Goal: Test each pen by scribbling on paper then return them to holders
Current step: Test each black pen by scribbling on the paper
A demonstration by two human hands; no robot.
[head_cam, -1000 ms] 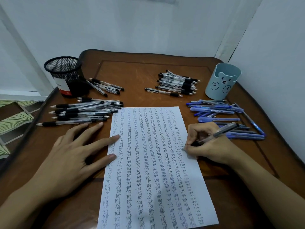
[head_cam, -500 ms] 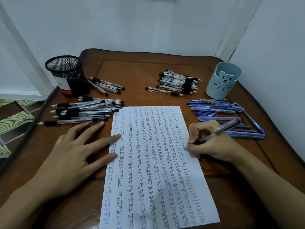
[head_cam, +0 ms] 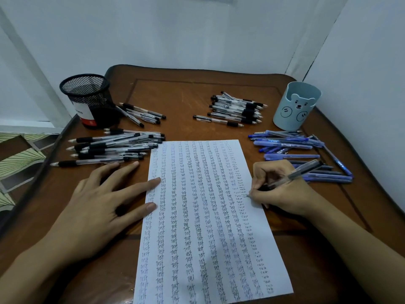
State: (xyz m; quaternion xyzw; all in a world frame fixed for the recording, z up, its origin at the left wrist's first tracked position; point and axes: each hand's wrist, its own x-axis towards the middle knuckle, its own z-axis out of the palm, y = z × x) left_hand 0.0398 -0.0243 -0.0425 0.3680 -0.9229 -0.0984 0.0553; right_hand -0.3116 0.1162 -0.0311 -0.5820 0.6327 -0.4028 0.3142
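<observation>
At the far left a black mesh holder [head_cam: 85,99] stands upright on the worktop [head_cam: 175,95]; its label is too blurred to read and its inside is hard to make out. Just right of it lie a few black pens [head_cam: 142,114], and nearer the camera a larger heap of black pens [head_cam: 114,145], so overlapped that they cannot be counted. The left hand [head_cam: 98,207] lies palm down with its fingers straight and spread, two fingertips resting on the left edge of the paper [head_cam: 203,216]; its forearm is cut off by the frame. The paper lies flat in the middle, filled with columns of the word "test", its bottom edge partly out of view. Beyond it sits another pile of black pens [head_cam: 236,110]. The right hand [head_cam: 280,189] has its fingers curled tight round a clear pen [head_cam: 295,175], tip on the paper's right margin; the fingers hide the grip. Behind this hand a spread of blue pens [head_cam: 295,150] is partly covered. A pale blue bear holder [head_cam: 295,106] stands upright at the far right.
</observation>
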